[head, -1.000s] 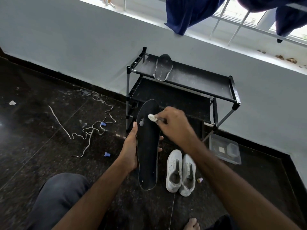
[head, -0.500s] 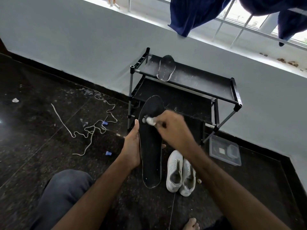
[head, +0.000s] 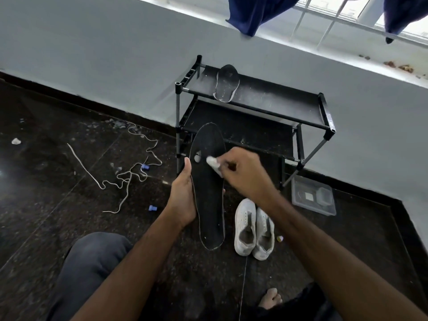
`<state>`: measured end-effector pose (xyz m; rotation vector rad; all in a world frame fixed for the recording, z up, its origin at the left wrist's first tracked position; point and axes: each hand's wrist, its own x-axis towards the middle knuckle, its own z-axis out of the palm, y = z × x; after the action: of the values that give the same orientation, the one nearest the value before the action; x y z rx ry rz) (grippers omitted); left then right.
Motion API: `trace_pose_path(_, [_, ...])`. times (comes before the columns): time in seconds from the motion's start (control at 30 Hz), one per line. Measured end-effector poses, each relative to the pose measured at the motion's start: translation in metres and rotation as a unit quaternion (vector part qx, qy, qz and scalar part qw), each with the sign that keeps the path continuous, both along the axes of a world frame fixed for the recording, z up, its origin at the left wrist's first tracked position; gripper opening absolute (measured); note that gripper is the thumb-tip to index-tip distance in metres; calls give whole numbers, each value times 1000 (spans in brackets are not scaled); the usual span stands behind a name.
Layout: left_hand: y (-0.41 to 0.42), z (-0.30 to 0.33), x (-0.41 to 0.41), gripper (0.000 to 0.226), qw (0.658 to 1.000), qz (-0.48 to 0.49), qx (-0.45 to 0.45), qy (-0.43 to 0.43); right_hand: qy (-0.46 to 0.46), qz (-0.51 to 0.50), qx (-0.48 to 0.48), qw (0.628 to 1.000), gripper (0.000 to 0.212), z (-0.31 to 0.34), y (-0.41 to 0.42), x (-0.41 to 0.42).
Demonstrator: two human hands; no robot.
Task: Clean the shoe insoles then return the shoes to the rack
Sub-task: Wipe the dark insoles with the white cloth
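My left hand (head: 183, 200) grips a long black insole (head: 209, 205) by its left edge and holds it upright in front of me. A small white spot shows on its upper part. My right hand (head: 243, 174) pinches a small white wipe (head: 212, 163) and presses it against the insole's upper half. A second insole (head: 227, 83) lies on the top shelf of the black shoe rack (head: 273, 112) by the wall. A pair of white shoes (head: 253, 229) stands on the dark floor just right of the held insole.
A clear plastic box (head: 312, 198) sits on the floor under the rack's right end. White laces (head: 122, 172) and small blue caps (head: 151, 208) lie scattered on the floor to the left. My knee (head: 92, 262) and a bare foot (head: 271, 297) are at the bottom.
My right hand has slid the wipe across the insole's upper part, first left and then back to the right. The left hand keeps its grip on the insole.
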<state>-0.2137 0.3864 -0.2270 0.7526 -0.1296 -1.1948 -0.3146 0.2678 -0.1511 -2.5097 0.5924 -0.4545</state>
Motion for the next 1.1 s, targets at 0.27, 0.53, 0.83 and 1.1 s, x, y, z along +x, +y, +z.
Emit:
trace_pose_path(0.27, [-2,-10,2,77,1000,1,11,-9,159,202,131,957,13,-6,17,-44])
trace_pose_path(0.53, [0,-9,-3,73,999,28,42,20,95,160,68,980,13,-22,28,-35])
trace_pose_path(0.83, [3,10,-16,49,990,-12,135,48,25,34,217,975,8,5,-5,-37])
trace_pose_path(1.1, [-20,50,4,47,983,25,178,-34,-120,-90,374,915,10,19,-46,-36])
